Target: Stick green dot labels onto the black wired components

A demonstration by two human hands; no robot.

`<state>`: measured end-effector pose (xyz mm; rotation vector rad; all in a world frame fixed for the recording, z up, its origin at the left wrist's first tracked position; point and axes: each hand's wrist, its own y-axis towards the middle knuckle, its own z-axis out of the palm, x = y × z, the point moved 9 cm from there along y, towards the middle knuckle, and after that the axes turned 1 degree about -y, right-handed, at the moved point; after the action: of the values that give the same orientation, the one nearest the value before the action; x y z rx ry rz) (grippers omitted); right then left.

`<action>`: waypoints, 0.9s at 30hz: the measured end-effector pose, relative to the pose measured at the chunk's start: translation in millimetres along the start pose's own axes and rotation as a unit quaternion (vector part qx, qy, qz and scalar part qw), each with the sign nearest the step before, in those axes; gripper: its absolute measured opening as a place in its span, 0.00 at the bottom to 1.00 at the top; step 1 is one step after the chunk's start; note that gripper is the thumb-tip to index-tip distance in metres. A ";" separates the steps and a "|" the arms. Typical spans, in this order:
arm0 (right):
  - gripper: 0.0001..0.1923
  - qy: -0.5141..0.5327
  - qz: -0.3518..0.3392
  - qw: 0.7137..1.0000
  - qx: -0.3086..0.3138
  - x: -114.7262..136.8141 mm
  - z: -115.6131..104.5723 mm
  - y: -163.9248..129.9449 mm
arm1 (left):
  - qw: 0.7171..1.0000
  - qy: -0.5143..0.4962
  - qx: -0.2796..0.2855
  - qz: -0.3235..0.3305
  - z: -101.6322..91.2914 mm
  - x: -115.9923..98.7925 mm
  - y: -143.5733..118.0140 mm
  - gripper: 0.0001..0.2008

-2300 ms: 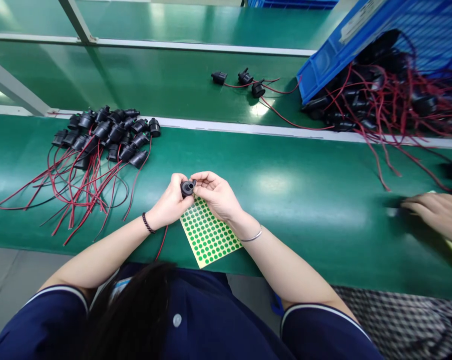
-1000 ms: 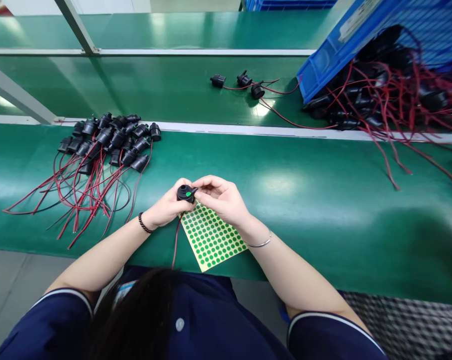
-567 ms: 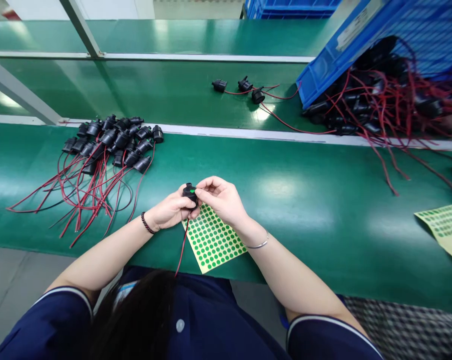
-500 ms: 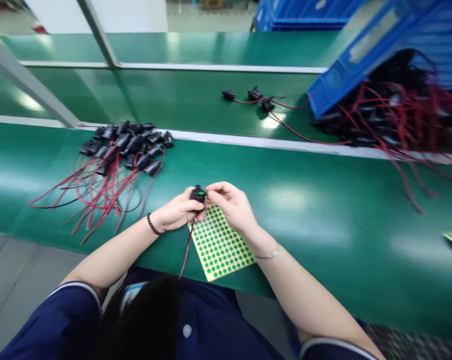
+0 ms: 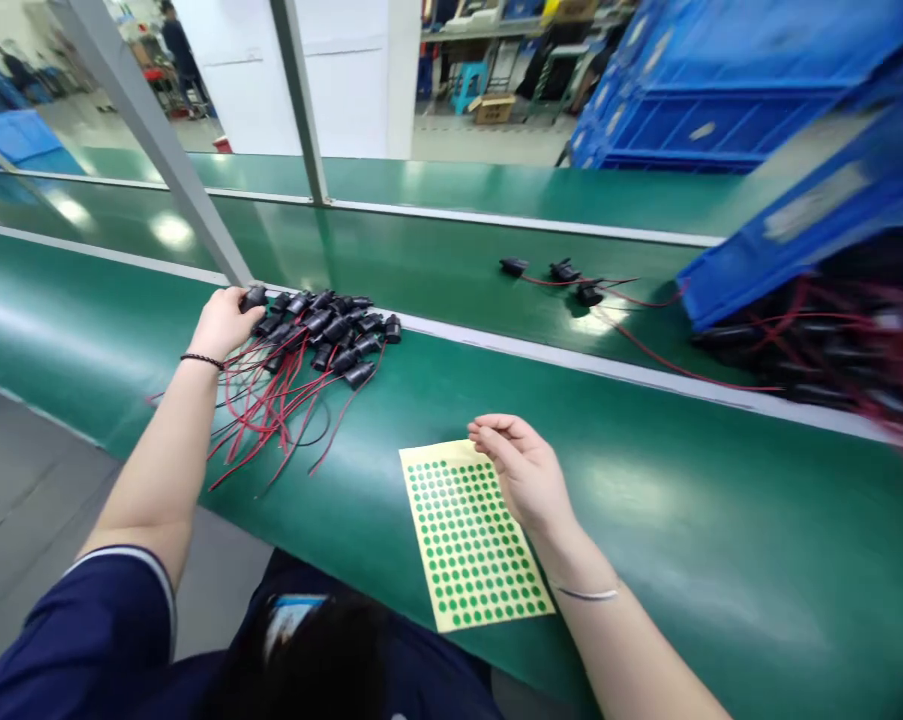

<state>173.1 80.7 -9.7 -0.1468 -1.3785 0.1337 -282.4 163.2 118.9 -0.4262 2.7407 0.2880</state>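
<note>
Here the left hand [image 5: 224, 322] clasps a housing [image 5: 254, 297], right hand [image 5: 530, 475] pinched, crate label [image 5: 817, 202] blurred.

Much Covered, Cropped or Smeared

Cannot see the near side of the black part [image 5: 254, 298], covered by the fingers of the left hand [image 5: 224, 322]. Cannot trace the red wires [image 5: 275, 405] behind that wrist. Impossible to tell pinched sticker from bare skin at the tiny fingertips of the right hand [image 5: 530, 475]. Lose the upper right corner of the dotted sheet [image 5: 481, 550] beneath it. Cannot read the label [image 5: 818, 205] on the blue crate [image 5: 751, 265], blurred and cropped by the right edge. Cannot count the smeared heap [image 5: 818, 330] below. Cannot read the badge [image 5: 290, 615], partly covered by hair [image 5: 338, 650]. Lose the right forearm [image 5: 631, 650] at the bottom edge.
</note>
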 end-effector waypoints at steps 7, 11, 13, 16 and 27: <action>0.19 -0.306 -0.039 0.950 -0.044 17.2 -54.0 54.0 | 0.999 -0.036 -0.004 0.023 45.4 2.2 13.3 0.24; 0.16 -0.419 -0.018 0.897 -0.143 47.3 -121.4 120.6 | 0.992 -0.054 -0.085 0.082 20.9 -34.4 -22.7 0.30; 0.16 -0.465 -0.012 0.864 -0.193 68.6 -150.7 149.1 | 0.981 -0.088 -0.089 0.149 12.6 -63.5 -53.6 0.29; 0.17 -0.518 0.000 0.822 -0.238 93.3 -177.6 179.9 | 0.961 -0.135 -0.072 0.231 11.1 -93.8 -105.2 0.24; 0.13 -0.479 0.000 0.843 -0.245 102.4 -163.8 225.1 | 0.921 -0.286 0.140 0.223 83.2 -112.8 -162.1 0.17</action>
<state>351.2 316.3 18.0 -0.5643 -2.4050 -0.1865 -103.0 61.4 61.1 0.3253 2.2114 0.1012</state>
